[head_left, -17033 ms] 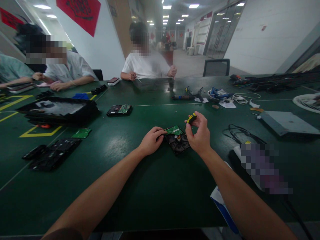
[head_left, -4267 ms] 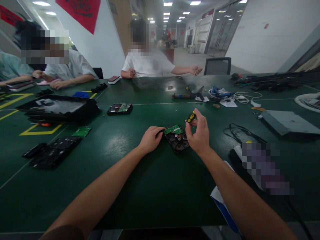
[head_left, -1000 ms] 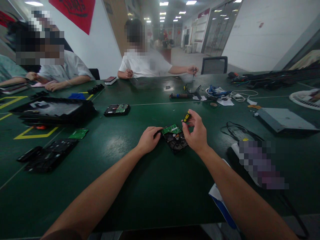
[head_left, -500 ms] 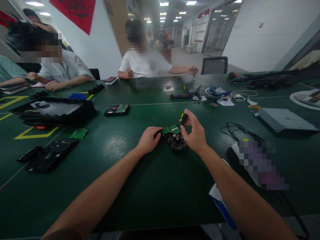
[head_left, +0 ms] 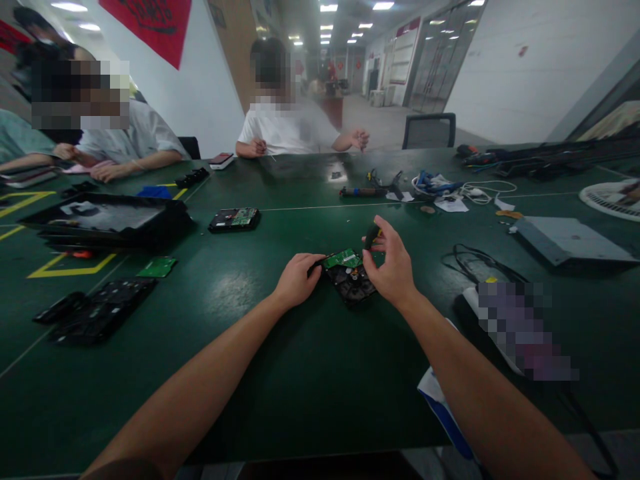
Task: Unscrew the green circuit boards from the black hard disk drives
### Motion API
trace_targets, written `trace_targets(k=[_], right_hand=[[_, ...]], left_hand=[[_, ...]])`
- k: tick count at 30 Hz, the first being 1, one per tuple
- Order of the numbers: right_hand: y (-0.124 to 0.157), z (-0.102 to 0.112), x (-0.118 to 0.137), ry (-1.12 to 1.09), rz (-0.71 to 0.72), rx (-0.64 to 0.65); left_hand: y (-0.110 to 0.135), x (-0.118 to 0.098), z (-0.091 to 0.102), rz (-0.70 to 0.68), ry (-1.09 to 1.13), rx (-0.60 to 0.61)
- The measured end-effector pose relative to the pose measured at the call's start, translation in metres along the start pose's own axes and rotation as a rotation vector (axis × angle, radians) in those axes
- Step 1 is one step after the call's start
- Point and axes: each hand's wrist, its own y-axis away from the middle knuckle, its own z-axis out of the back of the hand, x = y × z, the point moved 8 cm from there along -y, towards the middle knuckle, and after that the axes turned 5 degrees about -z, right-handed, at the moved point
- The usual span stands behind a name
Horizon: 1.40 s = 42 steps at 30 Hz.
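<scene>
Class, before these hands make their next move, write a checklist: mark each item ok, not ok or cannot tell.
1. Left hand holding the black drive: ok, fingers at its left corner.
2. Right hand gripping the tool handle: ok, between the fingertips.
3. Tool tip in plain view: not ok.
4. Tip touching the drive: cannot tell.
5. Green circuit board fully detached: cannot tell.
6. Opposite co-worker's hands away from the drive: ok, across the table.

Office-like workroom — ceiling lights (head_left: 383, 6), glass doors (head_left: 440, 67), mesh chair (head_left: 429, 132), green table (head_left: 300, 393) strewn with electronic parts (head_left: 234, 219)
</scene>
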Motion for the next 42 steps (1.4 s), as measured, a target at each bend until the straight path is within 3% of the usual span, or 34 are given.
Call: trace_targets(k=[24, 32, 42], right_hand=[[0.0019, 0.0001, -0.0029, 0.041, 0.002, -0.001], [0.0018, -0.002, -0.0022, -0.046, -0.017, 0.033], [0.0022, 0.0019, -0.0041, 0.047, -0.025, -0.022]], left_hand=[[0.0003, -0.0013, 0.0012, 0.009, 0.005, 0.006], [-0.0003, -0.0021, 0.0002, 0.002, -0.001, 0.005], [0.0001, 0.0001, -0.0006, 0.01, 0.007, 0.008]])
